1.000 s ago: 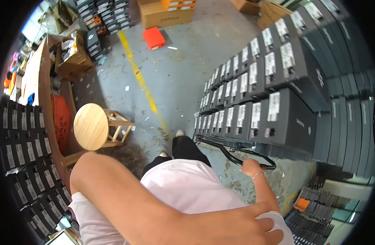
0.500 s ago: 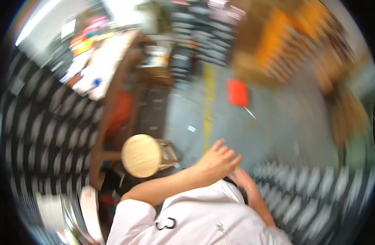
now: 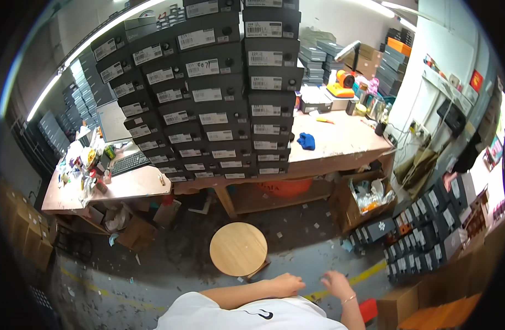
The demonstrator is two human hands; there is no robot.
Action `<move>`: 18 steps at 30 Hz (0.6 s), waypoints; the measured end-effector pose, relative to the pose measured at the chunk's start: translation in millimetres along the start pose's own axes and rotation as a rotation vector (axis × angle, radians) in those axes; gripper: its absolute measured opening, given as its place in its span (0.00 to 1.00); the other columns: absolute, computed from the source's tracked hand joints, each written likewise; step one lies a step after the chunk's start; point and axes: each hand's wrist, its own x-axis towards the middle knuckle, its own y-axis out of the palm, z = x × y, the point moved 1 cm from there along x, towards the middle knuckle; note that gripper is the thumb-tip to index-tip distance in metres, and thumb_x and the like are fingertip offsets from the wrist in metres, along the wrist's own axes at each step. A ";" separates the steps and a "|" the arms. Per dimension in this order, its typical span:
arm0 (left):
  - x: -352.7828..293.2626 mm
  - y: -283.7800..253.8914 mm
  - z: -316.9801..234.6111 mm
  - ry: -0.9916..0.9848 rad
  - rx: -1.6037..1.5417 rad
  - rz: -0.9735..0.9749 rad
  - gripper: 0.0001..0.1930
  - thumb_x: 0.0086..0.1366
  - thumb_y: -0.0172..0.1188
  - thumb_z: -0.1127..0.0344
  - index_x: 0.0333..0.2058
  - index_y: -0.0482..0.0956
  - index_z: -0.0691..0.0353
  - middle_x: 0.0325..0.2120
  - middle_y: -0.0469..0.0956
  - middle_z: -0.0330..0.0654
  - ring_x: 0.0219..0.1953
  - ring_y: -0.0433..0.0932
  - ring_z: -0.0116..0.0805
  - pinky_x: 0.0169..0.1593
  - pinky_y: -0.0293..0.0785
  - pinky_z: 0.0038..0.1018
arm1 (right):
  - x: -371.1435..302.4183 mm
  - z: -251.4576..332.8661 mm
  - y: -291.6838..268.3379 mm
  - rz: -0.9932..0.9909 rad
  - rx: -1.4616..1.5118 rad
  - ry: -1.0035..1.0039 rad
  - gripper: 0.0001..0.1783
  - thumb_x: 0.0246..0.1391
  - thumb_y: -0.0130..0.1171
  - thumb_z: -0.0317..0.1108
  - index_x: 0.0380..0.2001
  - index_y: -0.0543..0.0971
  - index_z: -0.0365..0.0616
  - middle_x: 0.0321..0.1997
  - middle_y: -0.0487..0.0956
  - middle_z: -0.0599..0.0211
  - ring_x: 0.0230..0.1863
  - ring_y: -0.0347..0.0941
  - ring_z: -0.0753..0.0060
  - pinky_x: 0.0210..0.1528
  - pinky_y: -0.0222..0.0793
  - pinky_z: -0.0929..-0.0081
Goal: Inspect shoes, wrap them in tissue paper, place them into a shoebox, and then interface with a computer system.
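"Down at the front of the white shirt (image 3: 247, 318), what are the two hands doing?"

"Both are held out over the floor (image 3: 178, 269), near each other but apart. The right hand (image 3: 336, 285), with a thin bracelet (image 3: 349, 298) at its wrist, is loosely open, its fingers bent and a little spread. The left hand (image 3: 288, 284) shows me its back, fingers toward the right one; whether it is open or closed, I cannot tell."

"And what is closest to them?"

"A round wooden stool (image 3: 239, 249). It stands on the floor ahead of the left forearm, pale seat facing up, near the left hand but apart from it. Some of a red box (image 3: 368, 311) shows just right of the right forearm."

"What is beyond the stool?"

"A long table (image 3: 368, 147). Tall columns of dark grey shoe boxes (image 3: 214, 94) rise from it, white labels facing us. Left of them are a monitor (image 3: 113, 122) and a black keyboard (image 3: 130, 163); to their right, a crumpled blue cloth (image 3: 306, 141) lies on the wood."

"And over on the right?"

"An open cardboard box (image 3: 346, 204) with clear plastic inside stands on the floor by the table's end. Beside it are more dark boxes (image 3: 428, 231) in stacks, and a yellow line (image 3: 368, 273) runs along the floor."
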 end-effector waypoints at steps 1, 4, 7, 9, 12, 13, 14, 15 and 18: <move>26.8 -16.2 -1.2 0.036 0.003 -0.056 0.12 0.58 0.57 0.63 0.38 0.71 0.61 0.35 0.74 0.50 0.37 0.75 0.53 0.39 0.72 0.43 | 29.7 -1.7 -29.7 -0.032 0.001 -0.038 0.17 0.49 0.61 0.38 0.39 0.78 0.38 0.38 0.79 0.51 0.42 0.74 0.48 0.45 0.70 0.60; 69.0 -65.0 -2.1 0.069 -0.006 -0.223 0.15 0.59 0.56 0.63 0.43 0.71 0.62 0.35 0.74 0.51 0.38 0.75 0.51 0.41 0.70 0.41 | 114.5 17.1 -126.6 -0.055 0.073 -0.183 0.14 0.48 0.62 0.34 0.36 0.78 0.37 0.33 0.79 0.55 0.34 0.76 0.58 0.38 0.72 0.67; 98.2 -95.7 8.7 -0.006 -0.130 -0.397 0.17 0.60 0.56 0.61 0.46 0.71 0.62 0.36 0.74 0.51 0.39 0.74 0.52 0.42 0.70 0.40 | 194.9 45.4 -221.7 -0.098 0.161 -0.314 0.13 0.47 0.64 0.30 0.35 0.76 0.38 0.26 0.75 0.60 0.28 0.73 0.63 0.33 0.69 0.70; 99.0 -96.6 30.0 -0.142 -0.273 -0.476 0.19 0.61 0.56 0.59 0.48 0.71 0.62 0.37 0.74 0.52 0.40 0.74 0.53 0.43 0.71 0.40 | 245.5 66.4 -278.1 -0.178 0.225 -0.493 0.16 0.47 0.64 0.30 0.40 0.74 0.39 0.31 0.76 0.58 0.30 0.74 0.63 0.34 0.70 0.70; 90.2 -63.6 70.9 -0.569 -0.074 -0.424 0.19 0.60 0.57 0.55 0.44 0.74 0.62 0.37 0.75 0.52 0.42 0.75 0.53 0.45 0.71 0.44 | 303.5 123.2 -360.3 -0.394 0.081 -0.807 0.22 0.47 0.63 0.25 0.47 0.71 0.40 0.41 0.75 0.62 0.40 0.73 0.71 0.38 0.71 0.76; 81.7 -55.2 73.8 -0.719 0.017 -0.282 0.21 0.60 0.57 0.54 0.46 0.74 0.62 0.38 0.75 0.53 0.43 0.75 0.53 0.46 0.71 0.44 | 318.0 142.4 -383.3 -0.468 0.076 -0.909 0.24 0.47 0.63 0.25 0.49 0.70 0.41 0.43 0.74 0.61 0.43 0.72 0.71 0.39 0.71 0.76; 83.7 -42.8 82.7 -0.702 -0.124 -0.368 0.22 0.60 0.57 0.53 0.47 0.74 0.61 0.40 0.75 0.53 0.45 0.74 0.53 0.47 0.71 0.43 | 325.8 167.3 -410.5 -0.537 0.035 -0.970 0.24 0.48 0.64 0.27 0.49 0.70 0.42 0.44 0.74 0.60 0.44 0.72 0.68 0.42 0.70 0.74; 85.7 -36.3 85.2 -0.715 -0.264 -0.438 0.23 0.60 0.57 0.52 0.48 0.74 0.61 0.41 0.75 0.54 0.46 0.74 0.52 0.47 0.71 0.42 | 339.0 188.2 -435.8 -0.599 0.034 -1.037 0.24 0.48 0.64 0.29 0.49 0.69 0.42 0.45 0.73 0.60 0.46 0.72 0.65 0.45 0.70 0.72; 91.3 -50.7 70.7 -0.862 -0.384 -0.528 0.25 0.59 0.57 0.50 0.50 0.73 0.61 0.43 0.75 0.55 0.47 0.74 0.51 0.49 0.70 0.40 | 381.7 271.5 -498.0 -0.953 -0.124 -1.360 0.24 0.48 0.65 0.33 0.48 0.69 0.42 0.49 0.72 0.57 0.48 0.71 0.57 0.53 0.65 0.67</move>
